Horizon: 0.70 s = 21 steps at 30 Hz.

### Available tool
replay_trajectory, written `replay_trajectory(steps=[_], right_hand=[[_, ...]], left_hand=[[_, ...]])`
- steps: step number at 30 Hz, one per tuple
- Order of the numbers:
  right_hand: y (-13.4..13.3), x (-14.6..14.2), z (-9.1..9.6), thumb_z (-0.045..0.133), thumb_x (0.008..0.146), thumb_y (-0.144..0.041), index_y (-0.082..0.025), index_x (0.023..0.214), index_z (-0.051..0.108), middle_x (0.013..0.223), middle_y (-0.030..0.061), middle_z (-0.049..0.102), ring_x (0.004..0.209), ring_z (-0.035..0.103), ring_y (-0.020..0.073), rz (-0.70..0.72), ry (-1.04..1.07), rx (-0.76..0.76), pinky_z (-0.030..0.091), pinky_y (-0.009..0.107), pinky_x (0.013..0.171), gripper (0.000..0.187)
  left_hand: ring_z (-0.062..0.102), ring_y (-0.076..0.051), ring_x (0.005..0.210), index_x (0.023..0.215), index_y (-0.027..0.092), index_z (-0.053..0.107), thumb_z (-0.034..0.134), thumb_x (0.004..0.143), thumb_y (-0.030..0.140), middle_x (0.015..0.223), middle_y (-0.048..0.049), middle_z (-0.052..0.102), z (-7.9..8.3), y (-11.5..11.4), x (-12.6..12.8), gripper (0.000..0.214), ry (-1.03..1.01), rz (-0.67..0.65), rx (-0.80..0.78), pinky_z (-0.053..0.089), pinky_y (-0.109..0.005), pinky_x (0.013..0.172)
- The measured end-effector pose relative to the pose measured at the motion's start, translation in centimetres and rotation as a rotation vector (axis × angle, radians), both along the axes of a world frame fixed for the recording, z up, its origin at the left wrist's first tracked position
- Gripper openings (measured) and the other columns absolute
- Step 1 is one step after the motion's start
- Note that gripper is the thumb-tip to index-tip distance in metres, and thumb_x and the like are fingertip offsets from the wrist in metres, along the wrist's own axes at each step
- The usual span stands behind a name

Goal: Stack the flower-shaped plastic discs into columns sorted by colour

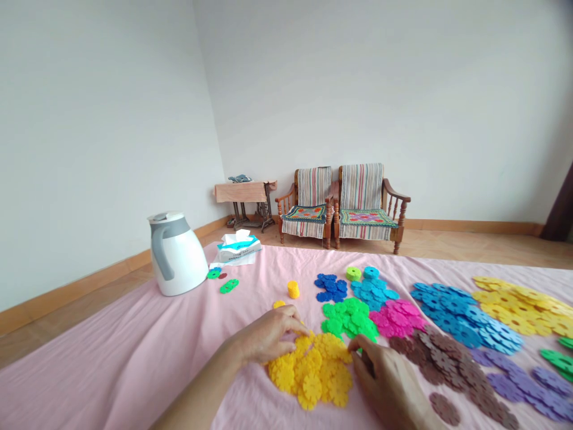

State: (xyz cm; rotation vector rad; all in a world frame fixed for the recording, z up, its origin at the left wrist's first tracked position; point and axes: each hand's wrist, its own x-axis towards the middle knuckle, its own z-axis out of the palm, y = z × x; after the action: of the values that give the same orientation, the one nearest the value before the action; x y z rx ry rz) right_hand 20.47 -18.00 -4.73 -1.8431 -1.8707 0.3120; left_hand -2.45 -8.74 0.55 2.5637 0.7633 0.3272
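Observation:
A loose heap of yellow flower-shaped plastic discs (pixel 313 370) lies on the pink cloth between my hands. My left hand (pixel 273 334) reaches over the heap's far left side, with thumb and fingers apart and fingertips touching the discs. At the heap's right edge, my right hand (pixel 387 376) has curled fingers, the index fingertip against a yellow disc; its other fingers are partly hidden. Beyond my left hand stands a short yellow stack of discs (pixel 293 289). Green discs (pixel 349 318) and pink discs (pixel 398 318) lie just past the heap.
Farther right are brown discs (pixel 452 364), blue discs (pixel 447 310), purple discs (pixel 528 382) and more yellow discs (pixel 521 304). A white jug (pixel 181 260) and a tissue box (pixel 239 246) stand at the back left. Two wooden chairs (pixel 364 200) are by the wall.

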Motion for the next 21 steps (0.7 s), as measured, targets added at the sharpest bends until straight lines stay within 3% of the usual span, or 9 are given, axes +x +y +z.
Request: replay_trajectory(steps=[7,14,18,21], right_hand=[[-0.1,0.0,0.0,0.034,0.083,-0.026,-0.025,0.083,0.059,0.067,-0.0003,0.068,0.062,0.062,0.0154,-0.004,-0.002,0.021,0.030,0.024,0.053,0.025],[-0.1,0.0,0.1,0.034,0.083,-0.027,-0.025,0.084,0.060,0.067,-0.0005,0.068,0.062,0.062,0.0154,-0.013,-0.008,0.013,0.030,0.024,0.053,0.026],[-0.1,0.0,0.1,0.035,0.084,-0.028,-0.025,0.085,0.059,0.067,-0.0011,0.068,0.062,0.062,0.0156,-0.014,-0.013,0.001,0.030,0.024,0.053,0.025],[-0.2,0.0,0.1,0.035,0.083,-0.028,-0.025,0.086,0.059,0.069,-0.0007,0.069,0.064,0.063,0.0162,-0.013,-0.013,0.001,0.030,0.024,0.053,0.025]], left_hand=[[0.054,-0.016,0.086,0.100,0.026,0.067,0.055,0.073,0.010,0.092,-0.0023,0.058,0.4,-0.3,0.4,0.033,0.010,-0.026,0.042,0.042,-0.024,0.077],[0.053,-0.016,0.077,0.080,0.019,0.059,0.060,0.064,0.011,0.079,-0.0004,0.057,-0.5,-0.1,0.8,0.018,0.017,-0.001,0.139,0.041,-0.023,0.072],[0.052,-0.014,0.072,0.080,0.018,0.057,0.058,0.058,0.009,0.080,0.0000,0.055,-0.7,0.9,0.0,0.024,-0.051,0.086,0.169,0.041,-0.022,0.067],[0.052,-0.013,0.070,0.081,0.017,0.057,0.055,0.058,0.008,0.081,-0.0005,0.055,-0.6,2.1,-1.1,0.025,-0.130,0.232,0.189,0.041,-0.022,0.063]])
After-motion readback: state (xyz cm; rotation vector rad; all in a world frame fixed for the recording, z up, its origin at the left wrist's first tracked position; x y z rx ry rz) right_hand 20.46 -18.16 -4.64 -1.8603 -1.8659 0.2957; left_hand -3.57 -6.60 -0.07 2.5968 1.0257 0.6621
